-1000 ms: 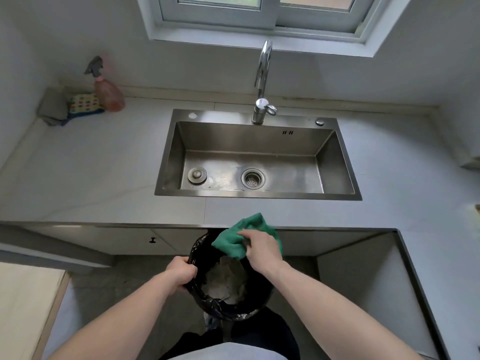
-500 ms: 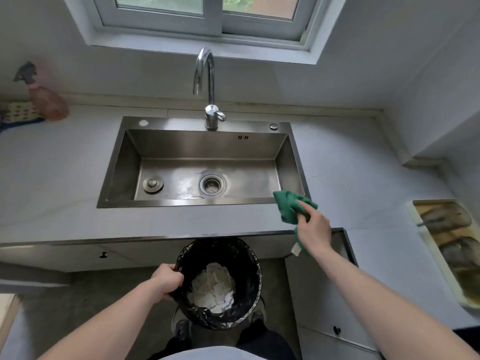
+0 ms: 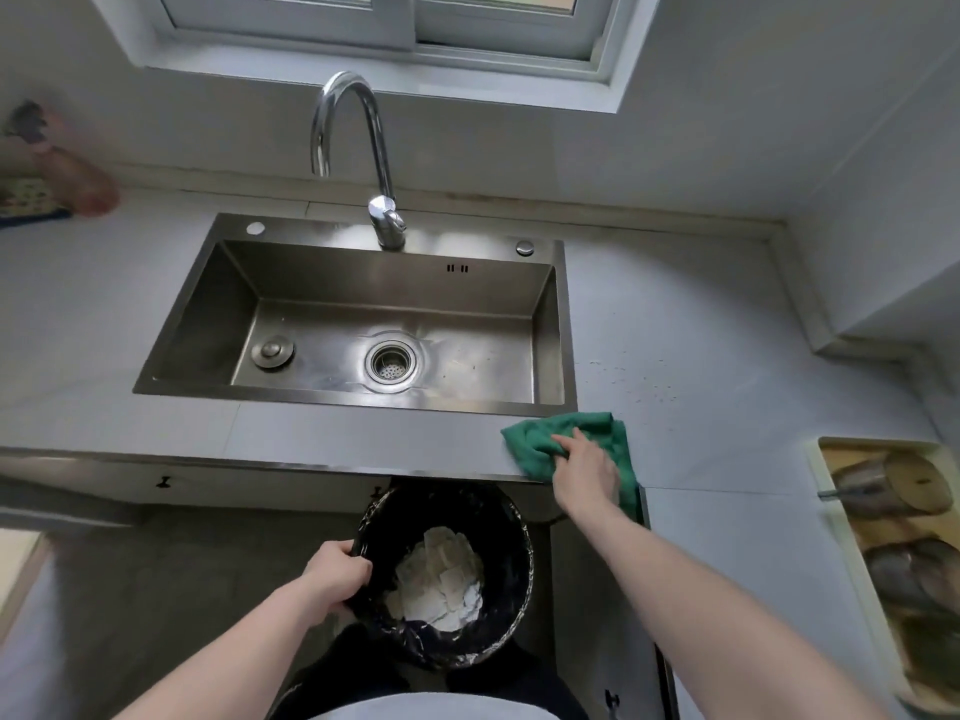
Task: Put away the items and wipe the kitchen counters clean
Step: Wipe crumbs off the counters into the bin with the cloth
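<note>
Pink spray bottle (image 3: 78,184): blurred, upper left of the frame, at the back of the tabletop (image 3: 104,314) against the wall.
Steel sink (image 3: 358,324): centre of the frame, set into the tabletop under the curved tap (image 3: 363,153).
Left hand (image 3: 335,571): lower centre, fingers curled over the near-left rim of the black-lined bin (image 3: 519,579), which hangs below the tabletop's front edge with white crumpled paper inside.
Green cloth (image 3: 566,431): right of centre, lying bunched on the tabletop just beside the sink's front right corner, close to the edge.
Right hand (image 3: 584,475): laid over the cloth, fingers spread and pressing it down, thumb side tucked into a fold.
Specks (image 3: 639,376): fine dark crumbs scattered above the cloth, right of the sink.
Doing it well: probably sweep the crumbs toward the front edge in one flat pass, with the bin's mouth directly under where they drop.
Tray (image 3: 831,511): right edge of the frame, holding metal items; likely yet to put away.
</note>
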Available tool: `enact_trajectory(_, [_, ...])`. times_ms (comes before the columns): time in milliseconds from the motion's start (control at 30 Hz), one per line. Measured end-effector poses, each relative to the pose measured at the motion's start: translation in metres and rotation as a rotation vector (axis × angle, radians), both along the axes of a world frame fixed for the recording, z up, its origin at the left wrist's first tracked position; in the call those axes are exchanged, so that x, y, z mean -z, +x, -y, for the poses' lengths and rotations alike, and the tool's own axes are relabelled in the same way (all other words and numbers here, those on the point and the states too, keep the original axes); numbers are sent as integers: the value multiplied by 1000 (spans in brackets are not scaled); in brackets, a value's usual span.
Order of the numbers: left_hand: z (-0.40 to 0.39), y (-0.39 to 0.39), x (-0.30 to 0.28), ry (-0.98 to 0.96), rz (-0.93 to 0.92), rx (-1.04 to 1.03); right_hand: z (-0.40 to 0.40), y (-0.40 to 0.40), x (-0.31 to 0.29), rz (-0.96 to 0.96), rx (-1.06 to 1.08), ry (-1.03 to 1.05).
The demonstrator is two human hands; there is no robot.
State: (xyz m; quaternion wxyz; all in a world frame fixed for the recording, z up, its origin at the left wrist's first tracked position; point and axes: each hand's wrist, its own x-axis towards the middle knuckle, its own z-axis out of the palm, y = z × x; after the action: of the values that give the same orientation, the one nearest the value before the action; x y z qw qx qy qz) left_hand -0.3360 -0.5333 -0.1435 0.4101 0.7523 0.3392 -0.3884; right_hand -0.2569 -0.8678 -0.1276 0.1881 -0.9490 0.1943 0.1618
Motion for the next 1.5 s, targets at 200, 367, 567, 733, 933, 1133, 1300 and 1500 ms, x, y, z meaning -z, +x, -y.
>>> enact_trajectory(200, [32,0,-18,-21,11,-39,-69,-30,-8,-22,-264,146])
enact_trajectory(367, [34,8,-22,-26,-6,8,-80,-46,-23,17,-222,259])
enact_trajectory(567, [39,19,-21,-52,3,73,-14,-41,-52,277,85,311])
enact_trajectory(733, [51,18,-23,-40,5,106,68,-24,-68,462,297,225])
enact_trajectory(933, [68,12,-22,-10,0,82,168,1,-62,383,402,59])
enact_trajectory(1133, [88,8,-15,14,16,51,208,43,-35,184,352,17])
enact_trajectory(1300, [109,3,-20,9,29,30,200,71,-9,-34,227,51])
enact_trajectory(1500, [119,6,-14,-19,3,35,194,54,6,-52,75,-22])
